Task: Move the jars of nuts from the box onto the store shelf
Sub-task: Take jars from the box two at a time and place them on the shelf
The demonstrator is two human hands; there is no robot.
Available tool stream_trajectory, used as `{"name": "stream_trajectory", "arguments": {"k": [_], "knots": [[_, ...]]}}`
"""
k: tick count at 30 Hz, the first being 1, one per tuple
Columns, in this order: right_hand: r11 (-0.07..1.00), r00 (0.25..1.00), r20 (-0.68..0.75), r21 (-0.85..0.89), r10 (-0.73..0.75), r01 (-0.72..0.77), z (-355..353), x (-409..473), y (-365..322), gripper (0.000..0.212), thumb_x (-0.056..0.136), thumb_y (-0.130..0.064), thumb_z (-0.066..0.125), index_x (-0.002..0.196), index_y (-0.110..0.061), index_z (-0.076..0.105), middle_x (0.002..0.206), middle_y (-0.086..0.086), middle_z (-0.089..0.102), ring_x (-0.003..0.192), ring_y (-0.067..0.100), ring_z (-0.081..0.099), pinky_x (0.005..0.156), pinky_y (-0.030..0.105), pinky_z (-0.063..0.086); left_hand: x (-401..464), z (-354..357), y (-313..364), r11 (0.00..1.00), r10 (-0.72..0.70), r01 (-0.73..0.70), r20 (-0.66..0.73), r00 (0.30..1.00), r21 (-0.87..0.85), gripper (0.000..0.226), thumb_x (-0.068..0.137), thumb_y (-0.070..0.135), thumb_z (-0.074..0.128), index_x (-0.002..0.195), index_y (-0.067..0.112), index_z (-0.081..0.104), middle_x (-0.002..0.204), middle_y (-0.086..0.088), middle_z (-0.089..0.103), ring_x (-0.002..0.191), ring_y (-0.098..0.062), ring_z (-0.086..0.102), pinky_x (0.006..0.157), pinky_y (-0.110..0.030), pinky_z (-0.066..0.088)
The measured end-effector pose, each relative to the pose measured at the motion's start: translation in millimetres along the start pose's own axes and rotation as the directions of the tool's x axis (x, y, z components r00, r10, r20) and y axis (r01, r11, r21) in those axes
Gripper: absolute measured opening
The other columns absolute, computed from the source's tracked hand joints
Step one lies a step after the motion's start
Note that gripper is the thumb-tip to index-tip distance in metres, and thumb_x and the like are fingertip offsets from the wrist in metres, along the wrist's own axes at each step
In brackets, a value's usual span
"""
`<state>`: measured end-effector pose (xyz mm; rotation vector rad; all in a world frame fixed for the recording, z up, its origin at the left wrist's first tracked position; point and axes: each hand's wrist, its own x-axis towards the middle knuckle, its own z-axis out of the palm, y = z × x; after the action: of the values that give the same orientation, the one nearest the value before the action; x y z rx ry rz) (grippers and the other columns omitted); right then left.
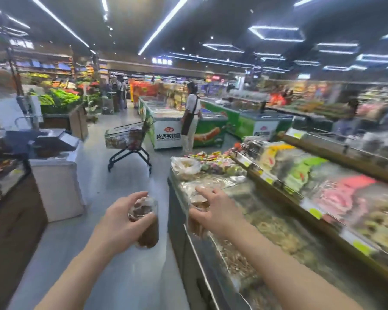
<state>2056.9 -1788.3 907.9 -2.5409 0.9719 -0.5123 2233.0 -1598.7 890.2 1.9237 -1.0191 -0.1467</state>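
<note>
Seen from above, two bare arms reach forward down a supermarket aisle. Near the middle, the left hand [119, 222] curls around a clear jar of brown nuts [145, 222], held over the grey floor [112, 175]. Just to its right, the right hand [215, 211] grips a second jar [198, 211] from above, at the near edge of a glass-topped display counter [267, 231] of bulk foods. Farther off, a shopping cart [130, 142] stands near a person in an apron [190, 117] beside chest freezers [166, 121]. The picture is blurred.
</note>
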Motion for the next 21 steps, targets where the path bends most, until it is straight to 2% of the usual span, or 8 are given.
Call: {"name": "stream_trajectory", "arguments": {"k": [4,8,11,13,16,18,20,21], "knots": [[0.974,0.973,-0.083,-0.054,0.215,-0.220,-45.7,-16.5,81.4,0.076,0.081,-0.065,0.056,0.151,-0.040,0.041,0.141,0.004,0.048,0.126,0.029,0.054,0.101,0.041,0.048,41.2,90.5,47.4,0.987,0.153,-0.139,0.196,0.969,-0.081,0.046,0.081,0.047,0.079,0.123,0.049,0.061,0.104,0.016,0.065,0.066,0.003,0.057,0.069,-0.023,0.046],[0.896,0.894,-0.161,-0.086,0.419,-0.435,-83.8,-39.7,149.1,0.072,0.086,-0.065,0.050,0.153,-0.041,0.038,0.135,0.002,0.048,0.123,0.029,0.055,0.101,0.040,0.048,68.3,173.8,95.0,0.952,0.303,-0.257,0.378,0.875,-0.167,0.048,0.081,0.052,0.077,0.125,0.054,0.057,0.098,0.012,0.066,0.064,0.006,0.060,0.065,-0.024,0.046],[0.817,0.815,-0.207,-0.099,0.541,-0.567,-108.5,-57.0,192.1,0.074,0.085,-0.066,0.050,0.154,-0.042,0.035,0.149,0.004,0.042,0.133,0.029,0.049,0.106,0.039,0.045,82.0,228.6,129.4,0.914,0.404,-0.332,0.471,0.784,-0.232,0.046,0.081,0.055,0.075,0.121,0.058,0.053,0.091,0.012,0.066,0.065,0.008,0.060,0.060,-0.025,0.046],[0.757,0.753,-0.233,-0.094,0.615,-0.647,-124.1,-68.6,217.2,0.075,0.085,-0.066,0.050,0.155,-0.043,0.033,0.155,0.003,0.036,0.137,0.028,0.045,0.107,0.039,0.044,90.6,264.3,149.4,0.887,0.462,-0.360,0.522,0.717,-0.290,0.053,0.076,0.063,0.070,0.126,0.055,0.055,0.103,0.015,0.068,0.067,0.003,0.063,0.062,-0.029,0.051],[0.668,0.649,-0.293,-0.045,0.702,-0.743,-143.9,-87.5,247.5,0.075,0.086,-0.065,0.052,0.155,-0.044,0.033,0.160,0.004,0.033,0.143,0.028,0.039,0.109,0.039,0.041,103.4,314.3,179.7,0.853,0.522,-0.386,0.580,0.626,-0.351,0.067,0.069,0.071,0.064,0.133,0.052,0.055,0.119,0.021,0.066,0.078,0.001,0.066,0.079,-0.036,0.058],[0.605,0.573,-0.343,-0.018,0.744,-0.796,-153.6,-101.6,263.2,0.074,0.085,-0.065,0.052,0.153,-0.045,0.035,0.160,0.003,0.035,0.143,0.027,0.040,0.112,0.038,0.039,106.6,342.1,202.8,0.831,0.556,-0.396,0.611,0.563,-0.391,0.062,0.068,0.071,0.063,0.128,0.058,0.055,0.119,0.022,0.064,0.089,0.004,0.065,0.088,-0.036,0.056],[0.540,0.501,-0.386,-0.006,0.775,-0.841,-162.2,-115.8,275.9,0.072,0.085,-0.066,0.052,0.152,-0.045,0.037,0.153,0.000,0.043,0.136,0.026,0.048,0.110,0.038,0.043,106.6,365.7,226.6,0.806,0.590,-0.400,0.636,0.498,-0.435,0.048,0.068,0.069,0.065,0.115,0.071,0.052,0.116,0.022,0.064,0.095,0.005,0.064,0.090,-0.034,0.054],[0.511,0.468,-0.404,0.001,0.786,-0.859,-166.8,-123.0,280.6,0.070,0.086,-0.066,0.052,0.151,-0.045,0.038,0.148,0.000,0.046,0.132,0.026,0.051,0.107,0.038,0.045,105.6,377.2,238.8,0.793,0.608,-0.404,0.642,0.468,-0.456,0.043,0.069,0.067,0.066,0.110,0.071,0.052,0.114,0.022,0.064,0.095,0.004,0.064,0.090,-0.034,0.054]]}}
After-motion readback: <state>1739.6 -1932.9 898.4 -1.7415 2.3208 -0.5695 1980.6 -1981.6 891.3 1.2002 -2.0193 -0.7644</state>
